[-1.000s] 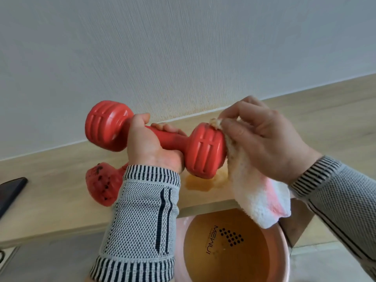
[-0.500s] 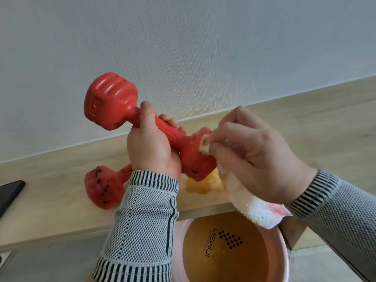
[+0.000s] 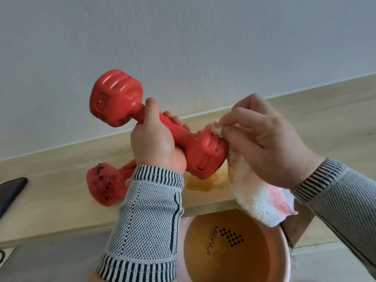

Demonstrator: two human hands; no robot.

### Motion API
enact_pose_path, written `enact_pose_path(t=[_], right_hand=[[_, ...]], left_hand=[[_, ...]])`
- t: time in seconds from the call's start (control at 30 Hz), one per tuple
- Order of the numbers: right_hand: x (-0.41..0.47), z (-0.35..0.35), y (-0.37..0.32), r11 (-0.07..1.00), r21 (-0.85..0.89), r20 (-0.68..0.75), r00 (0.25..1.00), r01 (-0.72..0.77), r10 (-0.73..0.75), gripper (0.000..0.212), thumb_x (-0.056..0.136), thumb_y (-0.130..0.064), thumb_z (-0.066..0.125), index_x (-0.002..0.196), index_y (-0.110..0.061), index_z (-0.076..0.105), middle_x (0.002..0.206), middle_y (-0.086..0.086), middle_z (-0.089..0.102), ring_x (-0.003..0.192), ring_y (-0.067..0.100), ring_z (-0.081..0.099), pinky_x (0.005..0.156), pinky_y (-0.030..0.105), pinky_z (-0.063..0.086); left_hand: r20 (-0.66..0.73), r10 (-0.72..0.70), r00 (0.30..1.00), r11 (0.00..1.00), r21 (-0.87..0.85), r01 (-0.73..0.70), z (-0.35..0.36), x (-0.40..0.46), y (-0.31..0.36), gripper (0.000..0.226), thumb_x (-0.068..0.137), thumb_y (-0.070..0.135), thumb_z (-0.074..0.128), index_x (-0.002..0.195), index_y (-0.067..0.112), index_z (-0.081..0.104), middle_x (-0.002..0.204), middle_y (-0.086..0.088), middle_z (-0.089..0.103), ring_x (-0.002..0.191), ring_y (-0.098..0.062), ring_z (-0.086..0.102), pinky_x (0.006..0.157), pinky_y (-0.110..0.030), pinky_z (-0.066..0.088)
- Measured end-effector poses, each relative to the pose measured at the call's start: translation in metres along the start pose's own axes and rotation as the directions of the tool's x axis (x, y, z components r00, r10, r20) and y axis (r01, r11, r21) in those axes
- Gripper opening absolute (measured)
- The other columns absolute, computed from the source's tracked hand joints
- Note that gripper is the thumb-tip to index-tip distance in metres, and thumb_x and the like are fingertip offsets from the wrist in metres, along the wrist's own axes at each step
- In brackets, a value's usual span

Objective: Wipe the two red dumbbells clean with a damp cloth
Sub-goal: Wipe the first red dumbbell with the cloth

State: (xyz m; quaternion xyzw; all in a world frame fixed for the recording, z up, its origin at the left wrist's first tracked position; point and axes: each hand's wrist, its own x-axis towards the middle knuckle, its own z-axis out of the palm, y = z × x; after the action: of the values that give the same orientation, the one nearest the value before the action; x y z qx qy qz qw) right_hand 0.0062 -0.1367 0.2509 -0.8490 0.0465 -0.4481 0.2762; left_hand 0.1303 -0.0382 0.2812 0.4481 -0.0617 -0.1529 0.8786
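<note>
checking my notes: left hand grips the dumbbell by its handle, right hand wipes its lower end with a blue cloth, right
Not quite. In the head view the cloth is white with pink patches, not blue. The left hand does grip the dumbbell by its handle while the right hand wipes its lower end.

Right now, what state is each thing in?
Held dumbbell: lifted, tilted, gripped by left hand.
Cloth: pressed on its lower end by right hand.
Second dumbbell: lying on ledge, spotted with dirt.
Basin: holds brownish water.
</note>
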Motion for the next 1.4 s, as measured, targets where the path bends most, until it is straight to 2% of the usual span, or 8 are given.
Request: enact_pose_path(t=[0.13,0.37,0.6,0.77,0.97,1.1,1.3,1.4], right_hand=[[-0.006,0.004,-0.010,0.993,-0.019,0.093,0.989,0.116,-0.113,0.023,0.089,-0.030,0.052,0.095,-0.020,0.071,0.096,-0.005,0.046,0.073,0.019,0.059,0.061,0.038,0.052],[-0.001,0.001,0.005,0.988,0.121,0.023,0.995,-0.101,0.099,0.012,0.090,-0.035,0.054,0.092,-0.030,0.064,0.096,-0.004,0.053,0.085,0.009,0.057,0.076,0.018,0.046],[-0.012,0.010,-0.015,0.987,0.027,0.107,0.982,0.156,-0.158,0.022,0.089,-0.026,0.054,0.091,-0.014,0.072,0.097,-0.002,0.046,0.080,0.019,0.058,0.063,0.037,0.052],[-0.001,-0.001,-0.001,0.999,0.030,-0.022,0.999,0.042,-0.041,0.023,0.090,-0.029,0.050,0.094,-0.016,0.068,0.098,-0.006,0.046,0.083,0.014,0.056,0.071,0.039,0.050],[-0.006,0.003,-0.007,0.987,-0.035,0.088,0.984,0.159,-0.155,0.024,0.091,-0.026,0.051,0.094,-0.013,0.071,0.100,0.001,0.046,0.073,0.028,0.059,0.058,0.044,0.051],[-0.001,-0.002,-0.003,0.993,-0.046,0.029,0.994,0.108,-0.107,0.023,0.090,-0.027,0.051,0.094,-0.015,0.070,0.102,0.000,0.046,0.068,0.021,0.058,0.058,0.044,0.051],[-0.001,-0.004,0.004,0.984,-0.146,-0.024,0.994,0.105,-0.110,0.025,0.090,-0.029,0.052,0.093,-0.015,0.072,0.099,-0.003,0.048,0.067,0.021,0.058,0.059,0.038,0.051],[0.001,-0.011,0.011,0.996,-0.081,-0.136,0.991,-0.033,0.022,0.025,0.088,-0.036,0.055,0.090,-0.017,0.072,0.088,-0.006,0.058,0.074,0.005,0.057,0.068,0.010,0.044]], left_hand=[[0.004,-0.017,1.000,1.000,0.000,0.017,-0.001,0.002,0.000,0.028,0.097,0.029,0.057,0.075,0.015,0.049,0.059,0.003,0.049,0.050,-0.012,0.049,0.055,-0.027,0.045],[0.038,-0.076,0.996,0.995,-0.069,0.079,0.000,0.001,0.001,0.026,0.096,0.031,0.060,0.077,0.017,0.049,0.054,0.005,0.051,0.045,-0.010,0.050,0.052,-0.026,0.045],[-0.035,-0.138,0.990,0.984,-0.120,0.132,-0.001,0.008,0.002,0.025,0.095,0.033,0.061,0.080,0.017,0.048,0.057,0.006,0.050,0.045,-0.009,0.049,0.054,-0.025,0.046],[-0.005,-0.152,0.988,0.980,-0.129,0.150,0.001,0.007,0.003,0.027,0.095,0.033,0.061,0.077,0.017,0.048,0.055,0.006,0.050,0.043,-0.009,0.048,0.059,-0.026,0.049],[-0.006,-0.171,0.985,0.977,-0.129,0.169,-0.004,0.011,0.002,0.027,0.095,0.035,0.060,0.079,0.018,0.047,0.057,0.007,0.050,0.045,-0.009,0.049,0.061,-0.027,0.049],[-0.019,-0.144,0.989,0.982,-0.123,0.141,-0.004,0.010,0.003,0.029,0.094,0.034,0.061,0.075,0.017,0.048,0.056,0.006,0.050,0.044,-0.010,0.048,0.074,-0.036,0.052],[0.004,-0.168,0.986,0.977,-0.135,0.167,-0.008,0.010,0.004,0.029,0.095,0.034,0.060,0.075,0.018,0.047,0.060,0.005,0.049,0.047,-0.011,0.048,0.060,-0.027,0.046],[0.032,-0.170,0.985,0.969,-0.173,0.173,-0.006,0.007,0.006,0.027,0.095,0.034,0.060,0.078,0.017,0.048,0.059,0.005,0.049,0.046,-0.011,0.049,0.058,-0.027,0.047]])
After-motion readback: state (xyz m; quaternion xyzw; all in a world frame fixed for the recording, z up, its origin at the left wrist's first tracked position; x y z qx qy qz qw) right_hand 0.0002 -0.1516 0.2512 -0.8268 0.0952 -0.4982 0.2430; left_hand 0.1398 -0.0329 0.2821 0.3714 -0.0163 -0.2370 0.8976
